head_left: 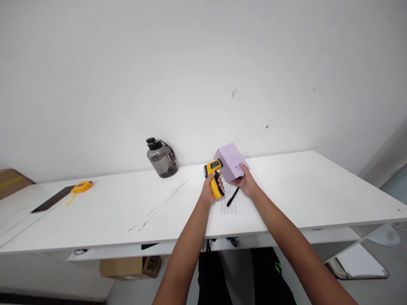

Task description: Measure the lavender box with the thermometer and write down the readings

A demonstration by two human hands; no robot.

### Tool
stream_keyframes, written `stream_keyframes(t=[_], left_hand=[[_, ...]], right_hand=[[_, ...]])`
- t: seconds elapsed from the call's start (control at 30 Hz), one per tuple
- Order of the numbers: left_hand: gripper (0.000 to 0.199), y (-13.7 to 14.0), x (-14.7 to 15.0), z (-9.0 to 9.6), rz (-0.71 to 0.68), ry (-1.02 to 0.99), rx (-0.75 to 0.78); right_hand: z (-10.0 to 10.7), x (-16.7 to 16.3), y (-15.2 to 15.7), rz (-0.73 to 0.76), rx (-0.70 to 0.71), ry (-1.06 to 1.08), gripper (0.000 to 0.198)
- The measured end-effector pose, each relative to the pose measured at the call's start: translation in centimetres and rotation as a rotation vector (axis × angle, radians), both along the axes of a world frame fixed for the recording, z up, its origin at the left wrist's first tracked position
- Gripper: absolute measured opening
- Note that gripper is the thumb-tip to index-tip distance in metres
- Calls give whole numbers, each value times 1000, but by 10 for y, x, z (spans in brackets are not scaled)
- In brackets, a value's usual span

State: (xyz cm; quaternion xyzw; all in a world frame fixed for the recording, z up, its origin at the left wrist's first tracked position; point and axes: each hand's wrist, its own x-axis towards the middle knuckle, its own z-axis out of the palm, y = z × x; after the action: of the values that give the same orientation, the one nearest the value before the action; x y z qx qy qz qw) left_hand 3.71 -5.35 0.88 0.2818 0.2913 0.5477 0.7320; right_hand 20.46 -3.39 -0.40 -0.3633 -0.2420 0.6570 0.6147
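Observation:
A yellow and black infrared thermometer (pixel 216 186) with a pistol grip is in my left hand (pixel 209 191), the fingers wrapped round its handle. Its upper end points at a light purple box (pixel 229 159), close to the box's side; whether they touch I cannot tell. My right hand (pixel 247 181) grips the near right corner of the box, which is tilted above the table. Below the hands, a black pen (pixel 233 197) lies on a sheet of paper with writing (pixel 227 207).
On the white table (pixel 292 186) a grey-tinted water bottle (pixel 163 159) stands by the wall. Farther left lie a yellow tape measure (pixel 82 186) and a dark flat object (pixel 54 199). A brown carton (pixel 12 182) is at the left edge; another cardboard box (pixel 127 267) sits beneath the table.

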Motion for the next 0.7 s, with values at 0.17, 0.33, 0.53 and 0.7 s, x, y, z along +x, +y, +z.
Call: stream_keyframes(t=[0.17, 0.33, 0.53, 0.7], left_hand=[[32, 0, -1, 0, -3, 6, 9], [35, 0, 0, 1, -6, 9, 2], [35, 0, 0, 1, 5, 11, -6], [34, 2, -1, -2, -8, 6, -4]], right_hand=[[0, 0, 0, 1, -3, -2, 37], [2, -1, -1, -7, -19, 7, 39], [2, -1, -1, -2, -23, 8, 38], [3, -1, -1, 1, -21, 9, 39]])
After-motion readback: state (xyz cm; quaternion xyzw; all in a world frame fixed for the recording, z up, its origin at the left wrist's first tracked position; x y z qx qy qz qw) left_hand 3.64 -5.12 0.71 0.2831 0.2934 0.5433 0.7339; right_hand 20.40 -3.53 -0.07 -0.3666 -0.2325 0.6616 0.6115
